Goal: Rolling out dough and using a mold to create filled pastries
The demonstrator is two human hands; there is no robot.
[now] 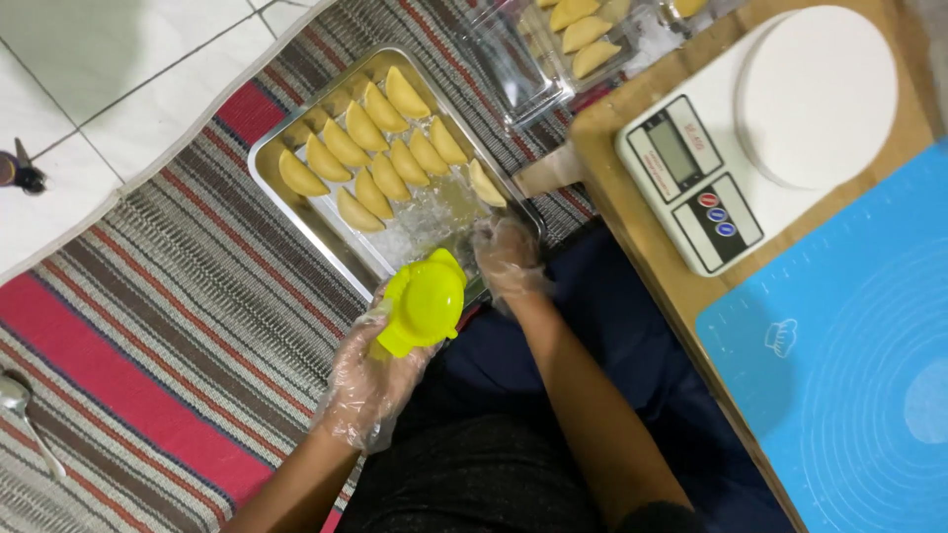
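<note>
My left hand (pixel 370 380), in a clear plastic glove, grips a bright yellow-green folding pastry press (pixel 425 301) over the near corner of a metal tray (pixel 272 148). My right hand (pixel 506 259), also gloved, reaches over the tray's near right edge. Its fingertips touch a yellow half-moon pastry (pixel 486 184) lying apart from the others. Several more half-moon pastries (pixel 370 143) lie in rows on clear plastic film in the tray.
A clear plastic box (pixel 553 49) with more pastries stands beyond the tray. On the low wooden table (pixel 632 237) at right sit a white kitchen scale (pixel 760 128) and a blue silicone mat (pixel 849 365). A striped rug (pixel 168 296) covers the floor; a spoon (pixel 20 405) lies at left.
</note>
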